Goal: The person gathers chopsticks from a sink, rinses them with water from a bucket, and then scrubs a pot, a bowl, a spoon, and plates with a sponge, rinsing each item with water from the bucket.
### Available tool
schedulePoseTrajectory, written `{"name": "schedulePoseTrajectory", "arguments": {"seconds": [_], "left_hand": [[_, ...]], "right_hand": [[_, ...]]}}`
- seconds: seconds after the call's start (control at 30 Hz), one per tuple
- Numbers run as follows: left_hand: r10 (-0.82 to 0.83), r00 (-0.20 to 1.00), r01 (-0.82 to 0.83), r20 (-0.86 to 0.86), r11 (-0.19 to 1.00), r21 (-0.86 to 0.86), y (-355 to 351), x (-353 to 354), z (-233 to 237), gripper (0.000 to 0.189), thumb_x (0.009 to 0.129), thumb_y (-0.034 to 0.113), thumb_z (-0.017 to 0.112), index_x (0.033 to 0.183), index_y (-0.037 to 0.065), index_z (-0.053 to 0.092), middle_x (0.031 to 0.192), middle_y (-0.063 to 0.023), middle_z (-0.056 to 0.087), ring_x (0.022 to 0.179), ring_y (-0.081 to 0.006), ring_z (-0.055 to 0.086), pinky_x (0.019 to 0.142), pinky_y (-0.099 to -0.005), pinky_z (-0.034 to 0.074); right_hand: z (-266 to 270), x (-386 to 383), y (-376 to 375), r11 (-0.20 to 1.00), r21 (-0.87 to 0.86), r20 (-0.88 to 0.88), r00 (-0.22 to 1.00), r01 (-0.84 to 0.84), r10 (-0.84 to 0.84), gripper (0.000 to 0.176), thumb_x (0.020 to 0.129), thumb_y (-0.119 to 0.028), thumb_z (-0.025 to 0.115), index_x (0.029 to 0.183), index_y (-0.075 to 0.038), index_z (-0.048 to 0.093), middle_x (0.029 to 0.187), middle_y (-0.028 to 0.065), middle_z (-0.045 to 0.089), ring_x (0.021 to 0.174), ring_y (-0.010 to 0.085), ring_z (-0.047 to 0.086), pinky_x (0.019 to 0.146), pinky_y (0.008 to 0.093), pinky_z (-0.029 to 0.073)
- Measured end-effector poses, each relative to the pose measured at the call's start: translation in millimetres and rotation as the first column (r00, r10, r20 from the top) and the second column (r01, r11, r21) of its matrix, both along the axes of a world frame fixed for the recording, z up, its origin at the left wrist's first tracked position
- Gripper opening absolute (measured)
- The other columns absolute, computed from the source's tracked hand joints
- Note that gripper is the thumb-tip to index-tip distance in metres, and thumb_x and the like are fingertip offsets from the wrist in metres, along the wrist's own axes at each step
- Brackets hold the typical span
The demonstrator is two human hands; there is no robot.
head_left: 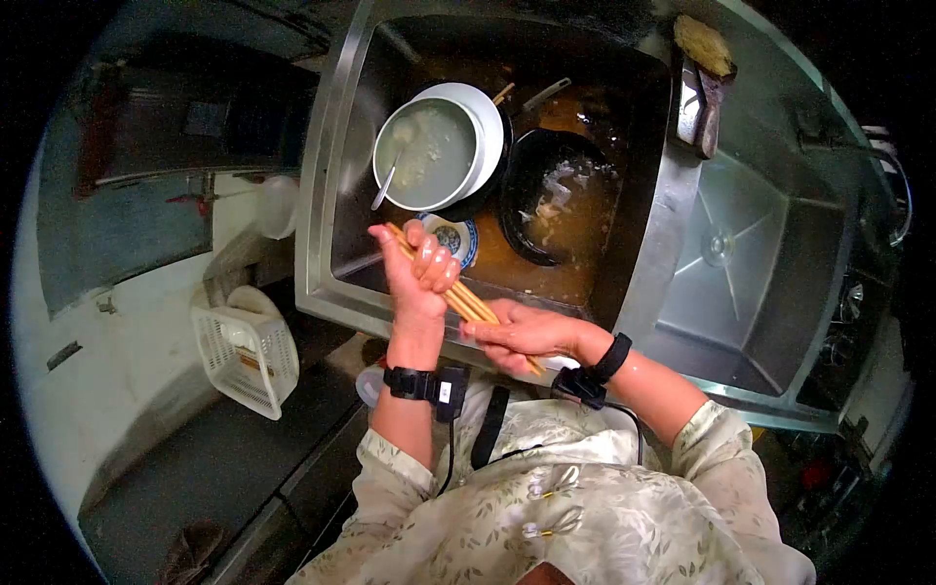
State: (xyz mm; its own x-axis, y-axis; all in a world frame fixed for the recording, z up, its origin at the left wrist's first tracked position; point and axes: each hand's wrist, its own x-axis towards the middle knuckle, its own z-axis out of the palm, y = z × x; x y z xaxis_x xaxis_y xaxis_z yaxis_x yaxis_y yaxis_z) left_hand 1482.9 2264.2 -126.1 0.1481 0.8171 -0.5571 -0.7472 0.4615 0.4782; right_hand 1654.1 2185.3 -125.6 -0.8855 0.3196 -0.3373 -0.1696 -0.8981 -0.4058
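Observation:
A bundle of wooden chopsticks (471, 303) slants across the sink's front edge, held in both hands. My left hand (421, 271) is closed round its upper end, wet and shiny. Lower down, my right hand (526, 332) wraps the other end, whose tips poke out below the fingers. Just beyond my left hand lies a blue-rimmed patterned bowl (450, 238), partly hidden by it. A white bowl (429, 151) of cloudy water with food bits holds a spoon (385, 185) and rests on a white plate (495, 146). To its right is a dark pan (551, 200) with water and scraps.
The left sink basin (458, 39) holds brownish water and a utensil handle (546, 95). A second steel basin (721, 292) adjoins on the right. A sponge (704, 46) sits on the divider's far end. A white plastic basket (249, 356) stands at lower left.

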Motion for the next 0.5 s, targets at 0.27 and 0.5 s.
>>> {"name": "schedulePoseTrajectory", "arguments": {"seconds": [0.27,0.5], "left_hand": [[0.197,0.854,-0.354,-0.482,0.898,-0.261,3,11,-25,0.052,0.093,0.059,0.049,0.065,0.017,0.037,0.048,0.0033,0.030,0.039,-0.0123,0.031,0.040,-0.0271,0.033],[-0.259,0.892,0.165,-0.371,0.950,-0.265,-20,-18,-42,0.033,0.096,0.041,0.056,0.090,0.009,0.056,0.081,-0.0052,0.058,0.077,-0.0189,0.059,0.075,-0.0338,0.050]], "right_hand": [[-28,-36,12,0.418,0.702,0.708,0.503,-0.577,-0.495,0.033,0.093,-0.017,0.053,0.118,0.000,0.041,0.083,0.0264,0.065,0.077,0.0462,0.063,0.067,0.0527,0.051],[-104,-35,2,0.724,0.681,0.502,0.792,-0.114,-0.348,0.024,0.095,-0.024,0.058,0.102,-0.002,0.058,0.070,0.0115,0.057,0.066,0.0198,0.056,0.062,0.0375,0.047]]}}
